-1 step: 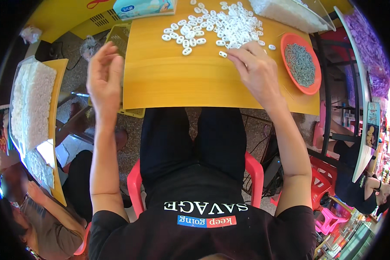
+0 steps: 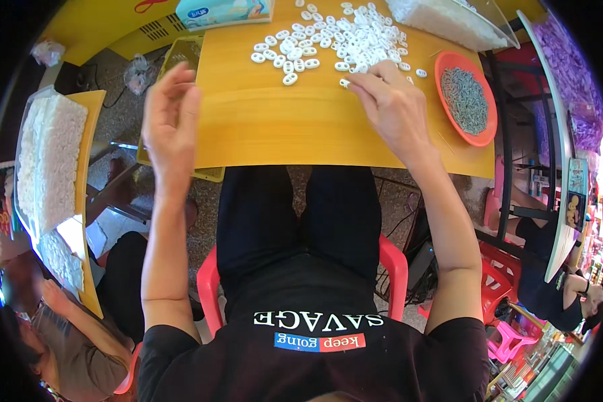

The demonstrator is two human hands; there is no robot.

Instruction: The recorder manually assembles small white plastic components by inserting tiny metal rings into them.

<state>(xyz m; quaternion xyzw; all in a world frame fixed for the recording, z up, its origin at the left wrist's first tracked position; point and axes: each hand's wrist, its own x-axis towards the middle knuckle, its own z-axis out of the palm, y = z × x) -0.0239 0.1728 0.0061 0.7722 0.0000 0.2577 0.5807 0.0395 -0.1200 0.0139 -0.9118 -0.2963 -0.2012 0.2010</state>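
My left hand is raised over the table's left edge, fingers loosely bent and thumb apart, with nothing visible in it. On the table, the fingers of my right hand are closed in a pinch at a small white oval piece with two holes, which their tips partly cover. Just beyond that hand spreads a loose heap of the same white oval pieces, with scattered ones reaching leftward. To the right of my right hand stands a red-orange bowl full of small grey metal screws.
The yellow table has a tissue pack at its far left and a clear bin of white pieces at its far right. A yellow basket sits below its left edge. People sit at both sides.
My left hand has shifted a little to the right, toward the table. My right hand has edged slightly left and away from me, its fingertips now covering more of the white piece.
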